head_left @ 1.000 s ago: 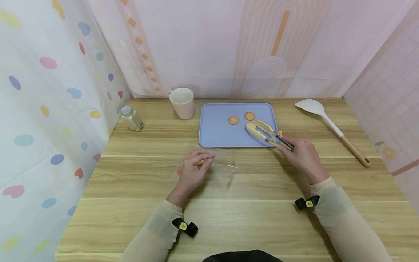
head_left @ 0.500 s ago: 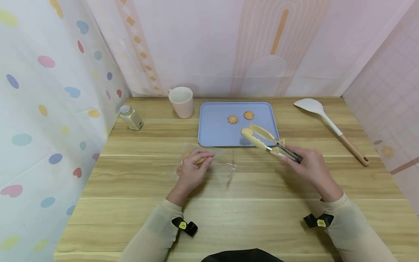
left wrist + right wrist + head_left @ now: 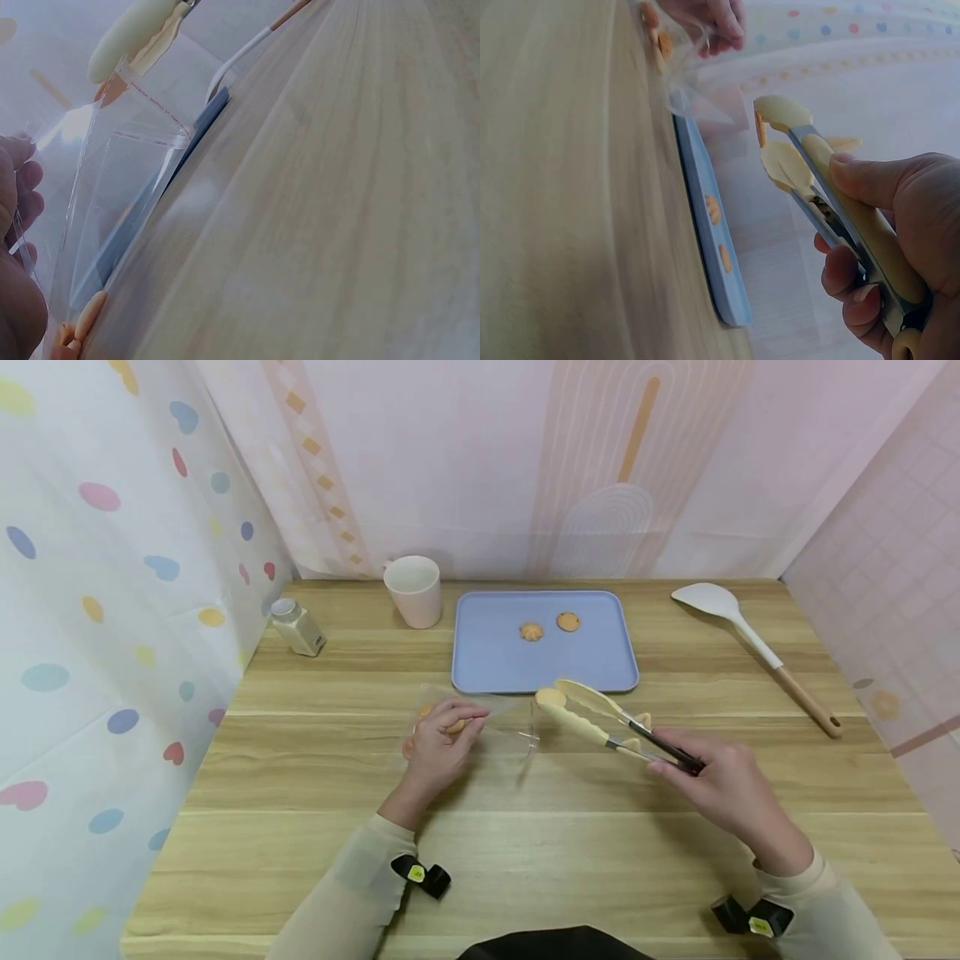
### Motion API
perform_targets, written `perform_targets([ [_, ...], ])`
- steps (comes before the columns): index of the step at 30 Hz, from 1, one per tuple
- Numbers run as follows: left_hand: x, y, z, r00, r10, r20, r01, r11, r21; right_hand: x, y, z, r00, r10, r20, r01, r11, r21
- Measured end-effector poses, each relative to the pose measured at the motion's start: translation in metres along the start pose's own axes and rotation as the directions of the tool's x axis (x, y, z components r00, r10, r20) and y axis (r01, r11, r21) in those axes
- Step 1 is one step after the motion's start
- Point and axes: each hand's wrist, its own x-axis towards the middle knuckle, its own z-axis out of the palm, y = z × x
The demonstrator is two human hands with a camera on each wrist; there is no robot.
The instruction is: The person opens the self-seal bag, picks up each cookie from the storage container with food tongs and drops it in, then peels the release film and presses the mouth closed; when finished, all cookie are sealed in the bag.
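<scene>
My left hand (image 3: 438, 745) pinches the upper edge of a clear plastic bag (image 3: 504, 720) lying on the table. Several cookies (image 3: 91, 316) are inside it, partly hidden by the hand. The bag's mouth faces right and is spread apart. My right hand (image 3: 731, 789) grips a pair of cream-tipped tongs (image 3: 855, 210). Between the tong tips is a round cookie (image 3: 550, 697), held just off the bag's mouth. Behind, a blue tray (image 3: 491, 660) bears a flower-shaped cookie (image 3: 532, 632) and a round cookie (image 3: 568, 622).
A pink mug (image 3: 417, 597) stands left of the tray, with a small lidded jar (image 3: 298, 628) farther left. At the right lies a white spatula (image 3: 750, 635) with a wooden handle. Patterned curtains (image 3: 450, 468) border the wooden table at the back and sides.
My right hand has drawn the tongs toward me, and their tips have swung left with the cookie, from over the tray to the bag's mouth. My left hand has stayed in place.
</scene>
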Motion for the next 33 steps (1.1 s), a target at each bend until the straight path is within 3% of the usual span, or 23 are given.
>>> perform_targets([
  [7, 0.003, 0.027, -0.005, 1.000, -0.018, 0.010, 0.018, 1.000, 0.013, -0.008, -0.009, 0.006, 0.999, -0.037, 0.028, 0.036, 0.998, 0.053],
  [18, 0.002, 0.026, -0.004, 1.000, -0.005, -0.004, 0.005, 1.000, 0.013, -0.006, -0.014, 0.028, 0.989, -0.031, 0.147, 0.020, 0.997, 0.073],
  [22, 0.002, 0.026, -0.005, 1.000, -0.007, -0.012, 0.007, 1.000, 0.007, 0.003, -0.015, 0.038, 0.982, -0.025, 0.188, 0.010, 0.997, 0.083],
  [30, 0.003, 0.027, -0.005, 0.998, 0.061, -0.031, -0.061, 0.998, -0.006, 0.026, -0.020, 0.062, 0.971, -0.050, 0.233, 0.026, 0.994, 0.103],
  [33, 0.003, 0.029, -0.005, 0.998, 0.061, -0.032, -0.062, 0.998, -0.010, 0.033, -0.025, 0.072, 0.970, -0.045, 0.239, 0.019, 0.994, 0.111],
])
